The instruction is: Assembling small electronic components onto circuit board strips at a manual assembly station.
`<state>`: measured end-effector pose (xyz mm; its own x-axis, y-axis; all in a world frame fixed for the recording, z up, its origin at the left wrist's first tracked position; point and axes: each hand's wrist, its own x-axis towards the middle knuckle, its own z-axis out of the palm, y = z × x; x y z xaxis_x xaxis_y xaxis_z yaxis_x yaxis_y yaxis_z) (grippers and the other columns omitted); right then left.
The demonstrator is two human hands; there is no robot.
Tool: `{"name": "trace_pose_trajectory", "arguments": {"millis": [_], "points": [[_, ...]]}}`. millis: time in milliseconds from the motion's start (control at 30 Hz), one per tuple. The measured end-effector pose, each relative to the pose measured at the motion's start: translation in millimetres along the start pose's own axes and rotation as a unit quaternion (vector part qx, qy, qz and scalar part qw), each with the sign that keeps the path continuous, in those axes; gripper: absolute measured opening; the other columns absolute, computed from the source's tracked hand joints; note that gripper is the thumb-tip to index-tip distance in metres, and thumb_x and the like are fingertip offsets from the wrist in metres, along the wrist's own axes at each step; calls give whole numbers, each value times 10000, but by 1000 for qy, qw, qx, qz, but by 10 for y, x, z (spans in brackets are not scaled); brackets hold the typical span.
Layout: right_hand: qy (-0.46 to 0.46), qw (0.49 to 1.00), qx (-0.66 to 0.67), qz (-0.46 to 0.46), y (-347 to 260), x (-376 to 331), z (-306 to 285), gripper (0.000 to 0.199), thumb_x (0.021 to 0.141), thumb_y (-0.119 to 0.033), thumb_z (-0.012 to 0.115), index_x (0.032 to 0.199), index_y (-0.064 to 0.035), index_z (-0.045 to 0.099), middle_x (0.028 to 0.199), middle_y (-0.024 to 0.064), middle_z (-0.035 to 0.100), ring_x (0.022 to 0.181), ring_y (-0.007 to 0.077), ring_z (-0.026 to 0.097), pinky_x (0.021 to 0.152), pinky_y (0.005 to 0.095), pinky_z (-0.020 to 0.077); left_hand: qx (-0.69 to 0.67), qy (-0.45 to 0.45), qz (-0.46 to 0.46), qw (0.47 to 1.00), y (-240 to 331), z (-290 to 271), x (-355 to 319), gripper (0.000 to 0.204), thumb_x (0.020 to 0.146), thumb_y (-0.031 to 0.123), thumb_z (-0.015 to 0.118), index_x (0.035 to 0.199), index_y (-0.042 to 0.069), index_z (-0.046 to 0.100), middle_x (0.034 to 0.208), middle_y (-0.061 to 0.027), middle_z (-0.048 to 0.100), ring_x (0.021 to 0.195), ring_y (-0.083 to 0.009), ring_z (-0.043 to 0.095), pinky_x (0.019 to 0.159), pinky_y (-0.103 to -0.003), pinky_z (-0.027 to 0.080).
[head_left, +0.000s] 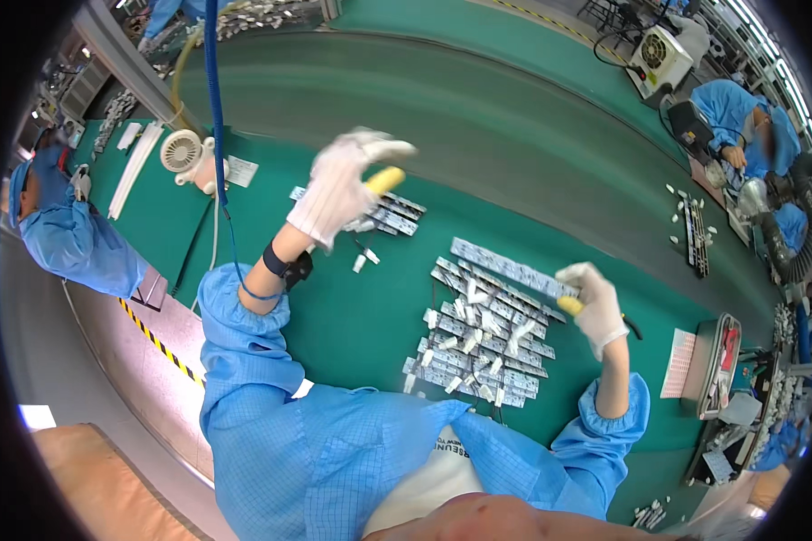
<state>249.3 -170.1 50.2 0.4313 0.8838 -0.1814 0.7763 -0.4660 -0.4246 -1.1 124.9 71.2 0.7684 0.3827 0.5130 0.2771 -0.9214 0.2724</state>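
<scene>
My right hand (pixel 595 307), in a white glove with a yellow thumb cover, grips the right end of a long, narrow circuit board strip (pixel 505 266). The strip slants above the far edge of a stack of similar strips (pixel 487 347), which have white connectors and short wires lying over them. My left hand (pixel 347 185), gloved the same way and slightly blurred, is raised with fingers stretched and thumb apart, nothing visible in it. Below and beside it lies a smaller group of strips (pixel 397 216), partly hidden by the hand, with loose white connectors (pixel 365 260) nearby.
A blue cord (pixel 215 108) hangs down to the black band on my left wrist. A small white fan (pixel 182 151) stands at the left on the green table. A tray (pixel 713 365) sits at the right. Beyond runs a dark belt (pixel 478 117); co-workers in blue sit left and right.
</scene>
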Motion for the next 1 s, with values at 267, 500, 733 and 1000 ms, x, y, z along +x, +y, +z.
{"name": "trace_pose_trajectory", "arguments": {"millis": [267,500,733,1000], "points": [[143,775,608,-93,-217,-407,-295,305,856,-148,664,1073,-7,502,875,106,609,631,154,603,552,241,478,-675,-158,-38,719,918,128,-163,718,917,551,440,1364,-6,363,1160,-170,583,1143,-239,533,1010,-379,374],[105,836,538,-32,-222,-363,-360,333,900,-231,611,1110,6,508,740,80,600,487,83,538,420,167,385,-451,-57,11,890,872,168,-183,438,782,324,716,1113,53,622,1077,-118,645,998,-240,607,834,-325,494],[131,832,531,-95,-197,-420,-366,441,894,-297,617,1180,11,483,761,92,602,478,71,515,425,163,376,-345,-3,41,938,795,202,-168,442,694,383,742,1072,163,674,1133,-78,643,819,-178,605,703,-279,507],[98,832,537,-95,-122,-457,-405,418,912,-284,588,1181,19,485,793,119,625,470,77,540,417,161,407,-339,-52,54,938,753,137,-79,655,763,637,538,1017,46,657,982,-107,669,1033,-315,616,924,-435,482]]}}
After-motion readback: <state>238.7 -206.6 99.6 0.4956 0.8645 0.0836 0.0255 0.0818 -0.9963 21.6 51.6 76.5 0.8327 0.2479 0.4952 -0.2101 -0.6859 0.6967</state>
